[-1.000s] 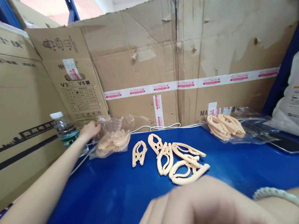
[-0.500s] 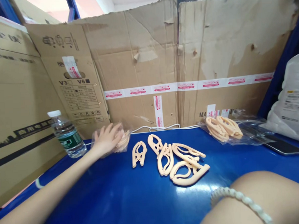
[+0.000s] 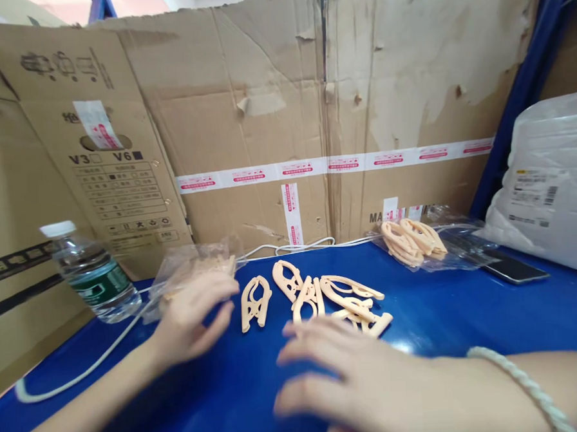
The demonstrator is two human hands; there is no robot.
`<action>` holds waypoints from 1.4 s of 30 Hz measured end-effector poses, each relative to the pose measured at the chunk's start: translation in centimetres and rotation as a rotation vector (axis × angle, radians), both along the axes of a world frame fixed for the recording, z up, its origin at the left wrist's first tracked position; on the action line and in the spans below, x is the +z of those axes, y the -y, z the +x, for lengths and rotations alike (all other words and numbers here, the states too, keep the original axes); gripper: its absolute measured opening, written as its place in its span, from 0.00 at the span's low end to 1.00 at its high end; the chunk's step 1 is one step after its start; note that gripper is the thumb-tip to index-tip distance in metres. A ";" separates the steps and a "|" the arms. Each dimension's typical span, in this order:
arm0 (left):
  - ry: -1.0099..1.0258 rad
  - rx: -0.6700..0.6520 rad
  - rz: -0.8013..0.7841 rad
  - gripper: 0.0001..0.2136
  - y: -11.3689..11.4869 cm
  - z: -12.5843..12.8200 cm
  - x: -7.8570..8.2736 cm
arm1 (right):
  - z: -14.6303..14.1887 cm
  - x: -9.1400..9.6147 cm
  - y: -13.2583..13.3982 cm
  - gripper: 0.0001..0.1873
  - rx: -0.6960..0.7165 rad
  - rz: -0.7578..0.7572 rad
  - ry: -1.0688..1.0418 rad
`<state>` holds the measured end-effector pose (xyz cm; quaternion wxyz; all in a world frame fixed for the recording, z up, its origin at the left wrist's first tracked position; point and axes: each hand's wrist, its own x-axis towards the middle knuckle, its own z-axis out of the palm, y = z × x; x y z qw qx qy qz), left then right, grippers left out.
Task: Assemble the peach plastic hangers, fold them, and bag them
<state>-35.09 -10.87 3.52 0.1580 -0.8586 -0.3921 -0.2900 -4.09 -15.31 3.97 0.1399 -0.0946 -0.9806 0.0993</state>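
My left hand (image 3: 194,317) hovers at the left, thumb apart from its fingers, holding nothing. Just beyond it lies a clear plastic bag (image 3: 175,270) with beige folding hangers inside, partly hidden by the hand. One loose beige folding hanger (image 3: 246,308) lies flat to the right of my left fingertips. My right hand (image 3: 345,374), blurred and with fingers spread, is over the table in front. It covers the near part of a cluster of several beige folding hangers (image 3: 370,292). Whether it touches them I cannot tell.
A water bottle (image 3: 96,277) stands at the left. At the back right lie another bag of hangers (image 3: 415,238) and a dark phone (image 3: 516,267), beside a white wrapped bundle (image 3: 552,183). Cardboard sheets (image 3: 255,127) wall the back; a white cord (image 3: 98,364) runs along the left.
My left hand has come off the bag of hangers, toward me. My right hand has swung into view near the hanger cluster. The view has shifted to the right.
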 end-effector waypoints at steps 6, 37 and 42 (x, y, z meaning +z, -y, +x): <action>-0.254 -0.005 -0.480 0.35 -0.5 3.7 -3.0 | 4.5 -3.0 -5.0 0.47 -0.622 -0.042 0.088; -0.150 0.169 -0.457 0.26 -6.5 6.3 -3.0 | 5.4 -3.6 -9.1 0.31 -0.467 0.079 0.158; -0.149 0.075 -0.514 0.28 -2.1 8.2 -1.9 | 5.5 -4.3 -9.1 0.23 -0.538 0.110 -0.023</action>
